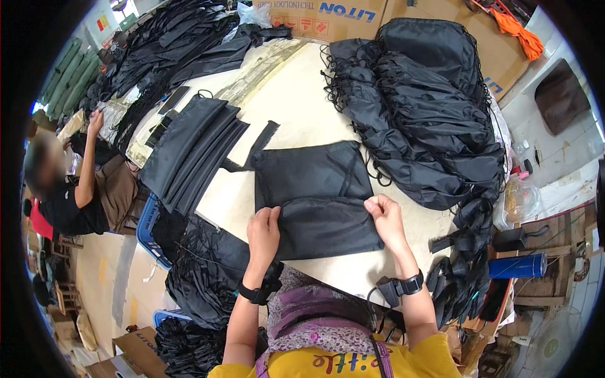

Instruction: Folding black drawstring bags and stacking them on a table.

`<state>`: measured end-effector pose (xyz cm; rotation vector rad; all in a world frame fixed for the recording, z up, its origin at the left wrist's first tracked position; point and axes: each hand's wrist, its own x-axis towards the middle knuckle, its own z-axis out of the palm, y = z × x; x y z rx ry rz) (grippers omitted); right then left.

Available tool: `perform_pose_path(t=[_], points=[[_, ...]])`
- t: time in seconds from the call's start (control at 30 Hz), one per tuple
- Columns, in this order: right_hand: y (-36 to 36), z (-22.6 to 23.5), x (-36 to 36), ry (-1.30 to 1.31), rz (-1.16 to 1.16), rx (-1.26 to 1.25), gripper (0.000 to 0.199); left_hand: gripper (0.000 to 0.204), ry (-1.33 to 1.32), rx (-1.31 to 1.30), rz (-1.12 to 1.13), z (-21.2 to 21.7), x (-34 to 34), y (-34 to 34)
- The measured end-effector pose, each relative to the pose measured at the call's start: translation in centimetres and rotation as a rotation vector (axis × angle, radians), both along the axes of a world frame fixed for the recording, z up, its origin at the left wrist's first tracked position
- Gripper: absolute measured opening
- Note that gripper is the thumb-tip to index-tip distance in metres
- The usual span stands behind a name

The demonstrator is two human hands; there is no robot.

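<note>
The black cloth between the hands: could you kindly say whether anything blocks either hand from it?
Nothing visible does: the left hand and the right hand both hold the cloth at either end of its fold. The black pile lies to the right, the stack to the left, neither in the way.

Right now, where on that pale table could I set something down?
The pale table shows bare beyond the black pouch, between the layered stack and big black pile; a smaller patch borders the right hand. It's crowded at that pile and the far-left heap.
</note>
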<state>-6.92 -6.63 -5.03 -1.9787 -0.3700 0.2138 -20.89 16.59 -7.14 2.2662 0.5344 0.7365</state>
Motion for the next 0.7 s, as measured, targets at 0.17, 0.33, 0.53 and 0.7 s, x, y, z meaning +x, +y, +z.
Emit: perform_pose_path(t=[0.17, 0.33, 0.53, 0.7], points=[[1.7, -2.1, 0.8, -0.374, -0.039, -0.508, 0.025, 0.036, 0.136, 0.096, 0.062, 0.0, 0.9, 0.6], [1.6, 0.3, 0.8, -0.298, 0.026, -0.368, 0.029, 0.036, 0.102, 0.127, 0.07, -0.4, 0.3, 1.3], [2.6, -0.5, 2.7, -0.302, 0.173, -0.464, 0.032, 0.017, 0.169, 0.139, 0.106, 0.6, 0.5, 1.0], [3.1, -1.2, -0.2, -0.437, 0.134, -0.621, 0.029, 0.041, 0.158, 0.497, -0.1, 3.5, 0.9, -4.1]])
